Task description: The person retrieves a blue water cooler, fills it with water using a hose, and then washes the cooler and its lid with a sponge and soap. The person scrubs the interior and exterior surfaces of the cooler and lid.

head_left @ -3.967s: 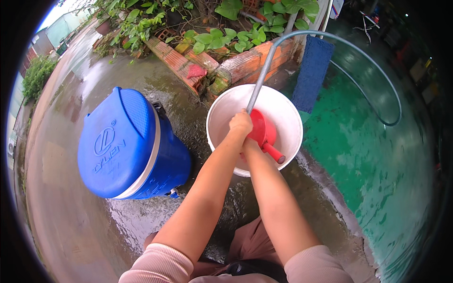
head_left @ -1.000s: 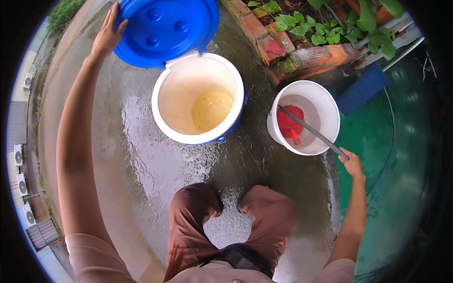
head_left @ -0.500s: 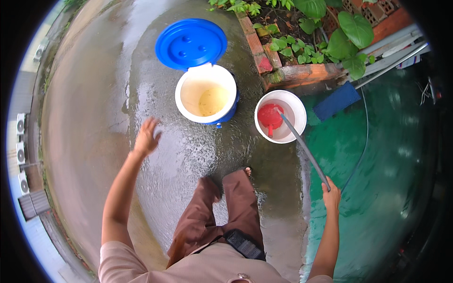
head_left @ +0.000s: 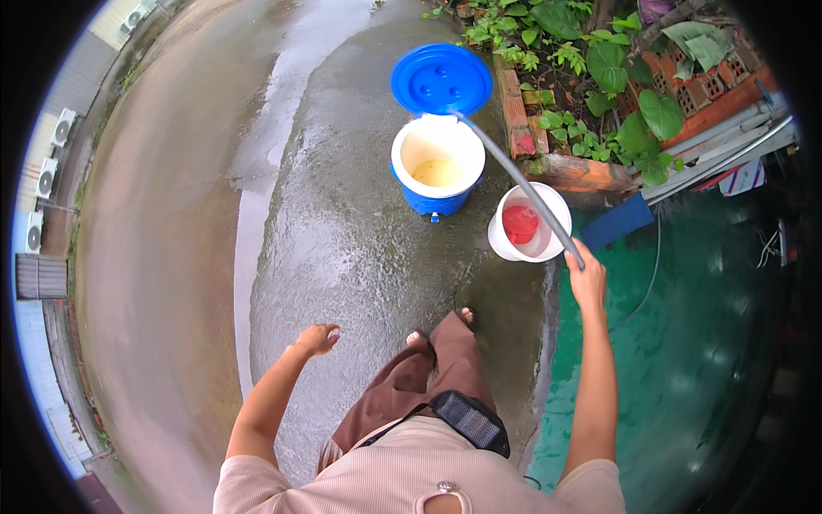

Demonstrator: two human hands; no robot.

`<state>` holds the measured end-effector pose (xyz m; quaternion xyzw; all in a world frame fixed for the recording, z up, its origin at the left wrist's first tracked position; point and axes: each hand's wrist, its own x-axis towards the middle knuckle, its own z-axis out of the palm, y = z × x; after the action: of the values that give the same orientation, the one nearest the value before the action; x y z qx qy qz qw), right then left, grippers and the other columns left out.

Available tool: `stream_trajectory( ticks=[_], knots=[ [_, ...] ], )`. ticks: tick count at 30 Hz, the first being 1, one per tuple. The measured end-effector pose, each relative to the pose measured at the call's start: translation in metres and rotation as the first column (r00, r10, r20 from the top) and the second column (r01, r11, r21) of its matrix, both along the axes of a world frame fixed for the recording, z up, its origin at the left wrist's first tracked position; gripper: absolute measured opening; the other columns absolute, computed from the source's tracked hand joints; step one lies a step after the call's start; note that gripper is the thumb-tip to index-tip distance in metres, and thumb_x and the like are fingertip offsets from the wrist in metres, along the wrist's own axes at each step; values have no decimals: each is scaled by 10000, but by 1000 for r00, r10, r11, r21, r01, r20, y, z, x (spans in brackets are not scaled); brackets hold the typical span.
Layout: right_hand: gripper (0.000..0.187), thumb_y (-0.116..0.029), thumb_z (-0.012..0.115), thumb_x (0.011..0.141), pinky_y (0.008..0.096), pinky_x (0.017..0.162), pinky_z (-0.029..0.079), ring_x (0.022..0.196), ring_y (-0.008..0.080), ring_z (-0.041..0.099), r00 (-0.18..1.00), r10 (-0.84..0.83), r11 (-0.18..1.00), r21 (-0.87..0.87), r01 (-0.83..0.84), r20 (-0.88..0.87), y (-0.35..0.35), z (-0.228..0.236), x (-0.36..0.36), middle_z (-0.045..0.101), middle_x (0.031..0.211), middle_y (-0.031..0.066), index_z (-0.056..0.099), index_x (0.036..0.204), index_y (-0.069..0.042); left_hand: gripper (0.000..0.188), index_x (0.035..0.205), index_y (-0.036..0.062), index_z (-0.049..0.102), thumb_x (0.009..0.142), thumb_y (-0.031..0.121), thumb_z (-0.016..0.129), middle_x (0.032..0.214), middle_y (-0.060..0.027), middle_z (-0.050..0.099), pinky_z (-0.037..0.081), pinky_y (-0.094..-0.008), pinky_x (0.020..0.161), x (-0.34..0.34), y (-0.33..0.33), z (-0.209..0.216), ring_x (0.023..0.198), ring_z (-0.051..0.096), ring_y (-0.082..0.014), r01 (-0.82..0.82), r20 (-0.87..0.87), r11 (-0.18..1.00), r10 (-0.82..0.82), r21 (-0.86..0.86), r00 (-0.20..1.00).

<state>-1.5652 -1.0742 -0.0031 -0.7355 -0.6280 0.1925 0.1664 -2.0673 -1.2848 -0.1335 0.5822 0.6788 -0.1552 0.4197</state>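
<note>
My right hand (head_left: 588,272) is closed around a grey hose (head_left: 524,182). From my grip the hose arches over the white bucket (head_left: 558,194), and its far end is at the hinge side of a blue cooler jug (head_left: 437,204). The jug stands upright with its round blue lid (head_left: 442,79) tipped back. A little yellowish liquid (head_left: 437,173) lies at the bottom of its white inside. A red dipper (head_left: 520,223) sits in the bucket. My left hand (head_left: 318,339) hangs in the air above the wet ground, holding nothing, its fingers loosely bent.
A low brick planter edge (head_left: 584,171) with leafy plants (head_left: 608,77) borders the far right. Beside the bucket lies a blue flat-headed tool (head_left: 618,221) with a metal pole, on a green floor (head_left: 634,343). Wet concrete (head_left: 342,240) stretches to the left.
My right hand has lifted the hose, moving its end from inside the bucket to the jug's far rim. My left hand has drawn back toward my body. The view has shifted too.
</note>
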Motion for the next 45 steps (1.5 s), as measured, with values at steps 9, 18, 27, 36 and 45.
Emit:
stream_trajectory(
  ticks=[9, 18, 27, 36, 45],
  knots=[
    [343, -312, 579, 825, 386, 821, 445, 966, 342, 582, 993, 59, 985, 169, -40, -107, 49, 38, -42, 619, 1015, 174, 583, 1149, -198, 356, 1132, 153, 579, 829, 328, 514, 1049, -126, 622, 447, -402, 881, -14, -142, -21, 1021, 562, -308, -383, -126, 923, 376, -36, 918],
    [343, -341, 582, 809, 411, 811, 448, 953, 348, 584, 999, 13, 994, 106, -7, -50, 73, 37, -14, 626, 987, 177, 605, 1120, -200, 349, 1123, 159, 585, 837, 328, 478, 1077, -157, 600, 435, -409, 893, 74, -148, -20, 1037, 548, -330, -440, 12, 897, 441, -43, 898],
    [378, -372, 586, 789, 445, 887, 428, 1029, 353, 555, 989, 66, 979, -199, -38, 135, 40, 23, -51, 603, 1074, 169, 589, 1142, -239, 311, 1085, 79, 587, 855, 247, 461, 1061, -152, 596, 449, -415, 852, 183, 22, 14, 981, 557, -345, -245, 352, 904, 115, 350, 929],
    [277, -283, 550, 835, 426, 831, 461, 984, 318, 582, 983, 142, 950, -297, -102, 119, 47, 1, -98, 626, 1002, 153, 625, 1032, -102, 580, 1271, -5, 389, 806, 232, 642, 1209, -156, 495, 402, -303, 923, 403, 125, 77, 1128, 478, -184, -194, 939, 925, 341, -326, 48],
    [722, -495, 538, 831, 358, 971, 363, 1167, 307, 470, 906, 277, 855, -348, -384, -320, 125, -65, -27, 495, 1214, 252, 347, 1331, -11, 354, 1099, 49, 500, 878, 325, 516, 1028, -85, 571, 444, -317, 740, 473, 179, 35, 899, 550, -174, -671, 905, 673, 424, -310, 7]
  ],
)
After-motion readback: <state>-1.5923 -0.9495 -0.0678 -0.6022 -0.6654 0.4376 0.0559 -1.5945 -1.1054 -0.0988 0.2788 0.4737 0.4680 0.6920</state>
